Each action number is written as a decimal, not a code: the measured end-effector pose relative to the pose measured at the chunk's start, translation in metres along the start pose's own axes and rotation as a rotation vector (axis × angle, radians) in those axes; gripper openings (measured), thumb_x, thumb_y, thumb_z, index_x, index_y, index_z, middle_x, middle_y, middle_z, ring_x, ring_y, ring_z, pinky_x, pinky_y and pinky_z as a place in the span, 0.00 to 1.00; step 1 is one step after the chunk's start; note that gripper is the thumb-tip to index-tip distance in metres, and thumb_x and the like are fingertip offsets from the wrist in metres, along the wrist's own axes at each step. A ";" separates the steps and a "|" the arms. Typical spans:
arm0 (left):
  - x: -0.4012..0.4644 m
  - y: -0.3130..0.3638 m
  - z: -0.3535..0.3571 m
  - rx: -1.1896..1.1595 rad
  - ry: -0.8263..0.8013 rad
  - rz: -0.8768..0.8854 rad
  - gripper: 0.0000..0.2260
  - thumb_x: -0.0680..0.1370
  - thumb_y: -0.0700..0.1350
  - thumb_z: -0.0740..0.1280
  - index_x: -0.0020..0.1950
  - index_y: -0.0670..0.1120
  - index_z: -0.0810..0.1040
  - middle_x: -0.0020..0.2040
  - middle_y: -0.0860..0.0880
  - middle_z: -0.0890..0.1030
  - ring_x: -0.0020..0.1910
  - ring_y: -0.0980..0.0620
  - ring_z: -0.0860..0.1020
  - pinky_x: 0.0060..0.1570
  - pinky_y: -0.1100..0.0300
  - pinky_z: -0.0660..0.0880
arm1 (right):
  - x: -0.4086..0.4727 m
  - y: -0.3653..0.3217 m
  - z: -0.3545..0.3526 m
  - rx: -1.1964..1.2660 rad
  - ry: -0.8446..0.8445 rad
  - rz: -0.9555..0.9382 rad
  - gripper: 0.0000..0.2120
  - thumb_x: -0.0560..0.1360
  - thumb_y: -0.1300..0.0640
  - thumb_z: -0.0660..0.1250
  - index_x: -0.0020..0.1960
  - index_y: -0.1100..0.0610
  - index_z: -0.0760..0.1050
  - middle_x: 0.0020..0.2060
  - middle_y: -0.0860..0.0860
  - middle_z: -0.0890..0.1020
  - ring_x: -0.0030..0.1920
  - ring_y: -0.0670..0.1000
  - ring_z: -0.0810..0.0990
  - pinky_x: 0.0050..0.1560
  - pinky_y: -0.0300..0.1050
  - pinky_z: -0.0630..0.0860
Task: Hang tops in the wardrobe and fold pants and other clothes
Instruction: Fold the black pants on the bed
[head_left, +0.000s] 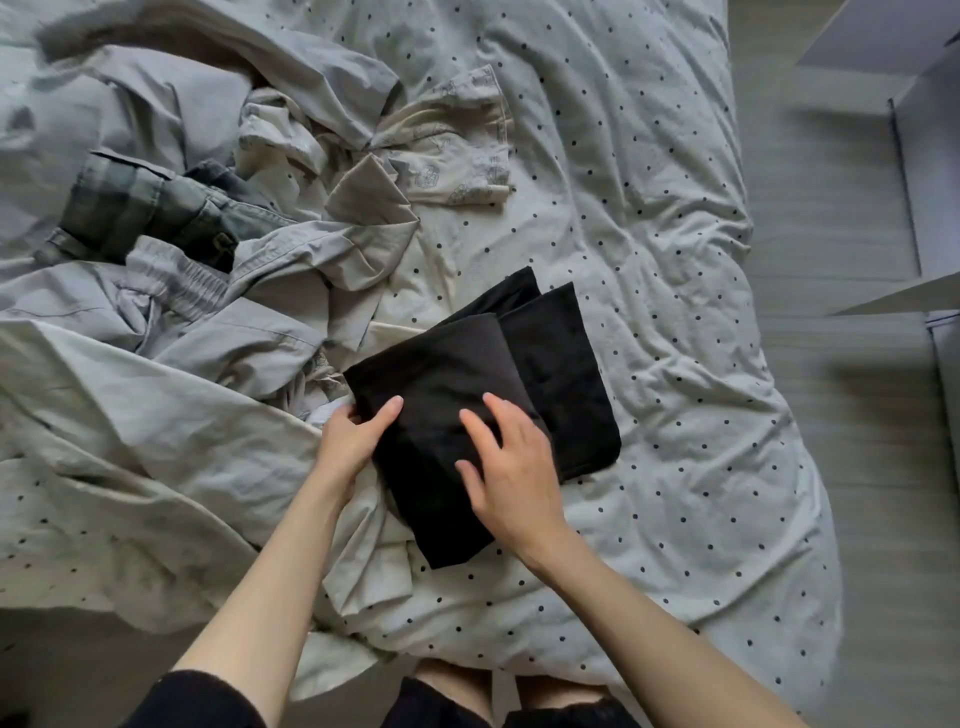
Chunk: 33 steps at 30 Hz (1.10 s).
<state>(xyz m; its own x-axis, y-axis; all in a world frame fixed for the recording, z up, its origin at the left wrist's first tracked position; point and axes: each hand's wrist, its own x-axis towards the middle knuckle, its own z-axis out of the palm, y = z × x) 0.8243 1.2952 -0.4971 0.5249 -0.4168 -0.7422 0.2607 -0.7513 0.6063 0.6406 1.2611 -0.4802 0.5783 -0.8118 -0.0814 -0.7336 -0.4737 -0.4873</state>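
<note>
I see a black folded garment (467, 395) lying on the bed, on a dotted cover (649, 260), near the front edge. I cannot tell if it is pants or something else. My left hand (353, 436) holds its left edge, thumb on top and fingers tucked under the cloth. My right hand (511, 473) lies flat on top of it with the fingers straight and spread, pressing down. To the left there is a messy pile of grey clothes (218, 322), and a dark green piece (140, 208) sits further back in that pile. A cream top with a small print (447, 150) lies behind the black one, well apart from it. An open grey box (930, 182) stands on the floor to the right.
</note>
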 end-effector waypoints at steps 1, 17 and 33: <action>-0.002 -0.003 -0.001 -0.040 -0.050 -0.040 0.17 0.74 0.49 0.71 0.60 0.44 0.76 0.54 0.38 0.81 0.42 0.49 0.80 0.36 0.66 0.77 | 0.000 -0.005 0.004 -0.015 -0.114 -0.029 0.27 0.71 0.53 0.71 0.69 0.56 0.70 0.69 0.61 0.68 0.68 0.62 0.68 0.64 0.58 0.69; -0.050 0.046 0.023 0.009 -0.487 0.192 0.16 0.79 0.37 0.60 0.65 0.50 0.72 0.55 0.54 0.78 0.51 0.63 0.75 0.54 0.63 0.70 | 0.057 0.049 -0.048 0.886 -0.388 0.501 0.20 0.79 0.47 0.58 0.70 0.46 0.68 0.60 0.34 0.74 0.59 0.33 0.71 0.56 0.21 0.64; 0.031 0.074 0.135 1.785 -0.247 1.323 0.38 0.78 0.40 0.56 0.69 0.58 0.27 0.73 0.57 0.31 0.76 0.48 0.39 0.68 0.41 0.30 | 0.029 0.102 -0.024 -0.113 0.010 0.407 0.37 0.72 0.40 0.65 0.74 0.57 0.60 0.75 0.60 0.57 0.75 0.59 0.55 0.72 0.62 0.47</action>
<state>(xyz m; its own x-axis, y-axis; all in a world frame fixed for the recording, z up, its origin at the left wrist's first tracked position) 0.7507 1.1572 -0.5140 -0.3882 -0.8508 -0.3541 -0.8985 0.4348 -0.0597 0.5734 1.1812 -0.5114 0.2296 -0.9436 -0.2386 -0.9364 -0.1474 -0.3184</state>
